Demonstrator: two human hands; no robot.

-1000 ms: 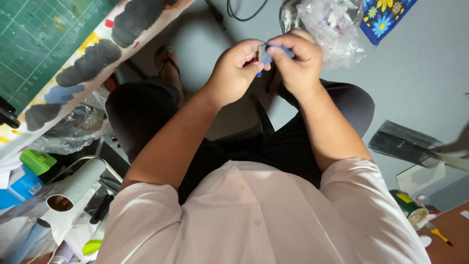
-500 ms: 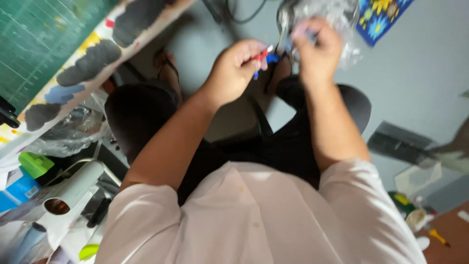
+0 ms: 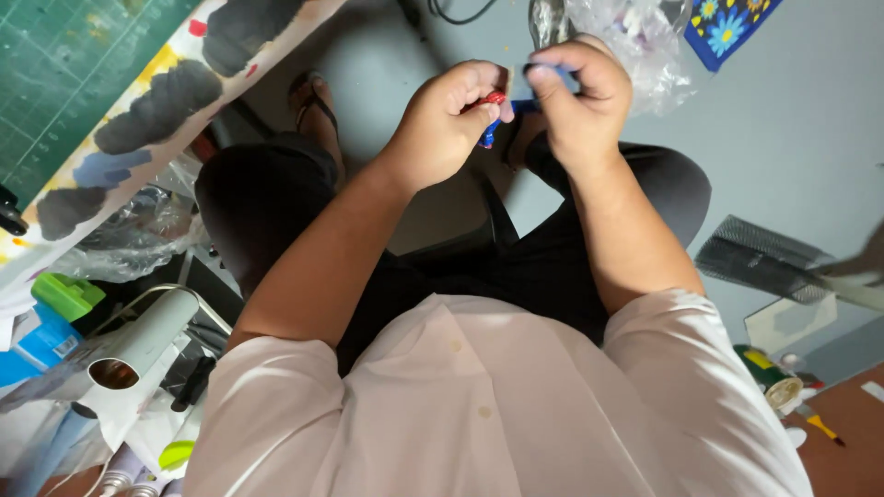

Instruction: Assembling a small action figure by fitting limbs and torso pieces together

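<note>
Seated, I look down past my white shirt and black trousers at both hands, held close together above my knees. My left hand pinches a small red and blue piece between thumb and fingers. My right hand grips a small blue piece at its fingertips, right beside the left hand's piece. Whether the two pieces touch is hidden by the fingers.
A clear plastic bag lies on the grey floor beyond my hands, beside a blue flowered mat. A table with a green cutting mat and paint blotches stands at left. Clutter, a white tube and a mesh tray flank me.
Half a second ago my right hand was raised toward the plastic bag, apart from the left. Now it has come back down beside the left hand, holding a blue piece.
</note>
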